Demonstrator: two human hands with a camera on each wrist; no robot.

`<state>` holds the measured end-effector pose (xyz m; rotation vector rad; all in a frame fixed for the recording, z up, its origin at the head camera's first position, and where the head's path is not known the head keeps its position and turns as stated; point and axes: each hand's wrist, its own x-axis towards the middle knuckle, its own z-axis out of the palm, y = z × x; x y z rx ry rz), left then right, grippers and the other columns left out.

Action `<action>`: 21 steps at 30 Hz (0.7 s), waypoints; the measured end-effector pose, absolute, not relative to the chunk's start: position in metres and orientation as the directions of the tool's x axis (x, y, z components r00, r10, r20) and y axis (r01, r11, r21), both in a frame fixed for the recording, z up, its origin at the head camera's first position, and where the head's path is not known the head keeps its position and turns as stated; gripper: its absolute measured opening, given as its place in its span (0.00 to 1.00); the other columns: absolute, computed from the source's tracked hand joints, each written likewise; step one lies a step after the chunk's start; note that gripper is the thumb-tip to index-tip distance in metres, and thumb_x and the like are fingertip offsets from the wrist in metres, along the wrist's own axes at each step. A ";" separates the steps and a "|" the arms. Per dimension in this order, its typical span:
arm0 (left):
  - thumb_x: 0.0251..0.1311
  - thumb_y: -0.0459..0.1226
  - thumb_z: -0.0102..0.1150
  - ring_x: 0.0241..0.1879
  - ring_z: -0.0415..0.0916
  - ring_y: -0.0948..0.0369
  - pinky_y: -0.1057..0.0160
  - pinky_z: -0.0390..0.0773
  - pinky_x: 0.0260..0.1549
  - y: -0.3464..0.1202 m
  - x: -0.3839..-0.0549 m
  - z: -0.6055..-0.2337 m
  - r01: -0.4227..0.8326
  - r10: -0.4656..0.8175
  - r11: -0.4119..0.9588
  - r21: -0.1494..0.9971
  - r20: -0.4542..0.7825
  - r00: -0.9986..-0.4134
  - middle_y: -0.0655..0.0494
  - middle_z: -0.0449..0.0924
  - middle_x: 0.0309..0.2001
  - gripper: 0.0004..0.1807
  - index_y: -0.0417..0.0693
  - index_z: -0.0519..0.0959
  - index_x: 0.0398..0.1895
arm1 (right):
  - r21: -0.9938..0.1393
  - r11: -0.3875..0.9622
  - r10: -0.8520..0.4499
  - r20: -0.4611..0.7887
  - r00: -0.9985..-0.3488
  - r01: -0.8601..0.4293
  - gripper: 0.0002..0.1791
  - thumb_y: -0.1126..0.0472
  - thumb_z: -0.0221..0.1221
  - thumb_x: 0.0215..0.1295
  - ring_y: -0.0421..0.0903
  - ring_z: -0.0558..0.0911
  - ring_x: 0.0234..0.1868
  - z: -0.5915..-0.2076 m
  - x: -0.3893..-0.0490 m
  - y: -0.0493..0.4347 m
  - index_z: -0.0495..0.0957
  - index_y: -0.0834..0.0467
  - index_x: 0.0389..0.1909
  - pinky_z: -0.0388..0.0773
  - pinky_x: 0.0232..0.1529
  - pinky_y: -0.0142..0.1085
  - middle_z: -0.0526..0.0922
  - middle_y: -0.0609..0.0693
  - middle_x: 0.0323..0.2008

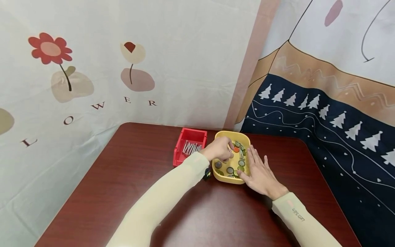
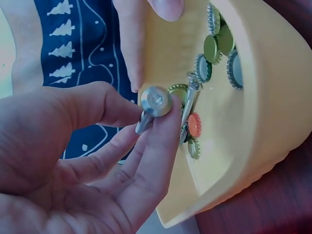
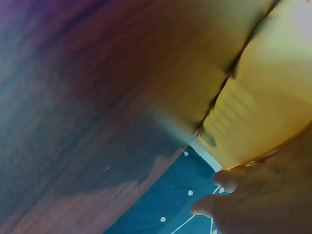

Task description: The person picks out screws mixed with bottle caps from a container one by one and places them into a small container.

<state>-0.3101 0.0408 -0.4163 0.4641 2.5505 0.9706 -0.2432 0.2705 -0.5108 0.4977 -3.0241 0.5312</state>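
Note:
My left hand [image 1: 219, 148] reaches over a yellow tub [image 1: 229, 180] and pinches a silver hex-socket bolt [image 2: 156, 101] between thumb and fingers, its round head facing the left wrist camera. Inside the tub lie several bottle caps [image 1: 230, 170], mostly green or silver, plus one orange cap [image 2: 195, 125]. More silver bolts [image 2: 190, 103] lie among the caps. My right hand [image 1: 262, 175] rests against the tub's right side with its fingers straight and the thumb at the near rim. In the right wrist view, part of that hand shows beside the tub's outer wall.
Left of the tub stands a red bin [image 1: 177, 158] with several silver bolts [image 1: 191, 148] in it. Both containers sit near the back edge of a dark red-brown table [image 1: 132, 185]. Patterned cloths [image 1: 191, 68] hang behind the table and along its right side.

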 end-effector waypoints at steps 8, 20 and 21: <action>0.77 0.35 0.74 0.34 0.87 0.61 0.65 0.89 0.37 0.022 -0.301 -0.421 0.183 0.374 0.684 0.706 -0.124 -0.919 0.51 0.90 0.41 0.17 0.42 0.88 0.65 | -0.316 0.895 -0.306 0.078 -0.949 -0.314 0.59 0.35 0.60 0.85 0.72 0.48 0.96 -0.510 -0.244 0.271 0.43 0.67 0.96 0.42 0.90 0.82 0.38 0.64 0.98; 0.77 0.33 0.71 0.32 0.86 0.61 0.66 0.88 0.35 -0.007 -0.295 -0.421 0.191 0.354 0.645 0.740 -0.068 -0.933 0.50 0.88 0.41 0.17 0.43 0.86 0.65 | -0.331 0.893 -0.301 0.064 -0.952 -0.305 0.60 0.35 0.60 0.85 0.72 0.47 0.97 -0.507 -0.238 0.268 0.42 0.67 0.96 0.41 0.90 0.81 0.38 0.64 0.98; 0.77 0.32 0.71 0.32 0.86 0.61 0.66 0.88 0.35 -0.010 -0.295 -0.420 0.195 0.351 0.645 0.739 -0.060 -0.935 0.50 0.88 0.42 0.17 0.42 0.86 0.65 | -0.331 0.893 -0.300 0.064 -0.952 -0.304 0.60 0.35 0.60 0.85 0.71 0.47 0.97 -0.507 -0.238 0.268 0.42 0.67 0.96 0.41 0.90 0.81 0.38 0.64 0.98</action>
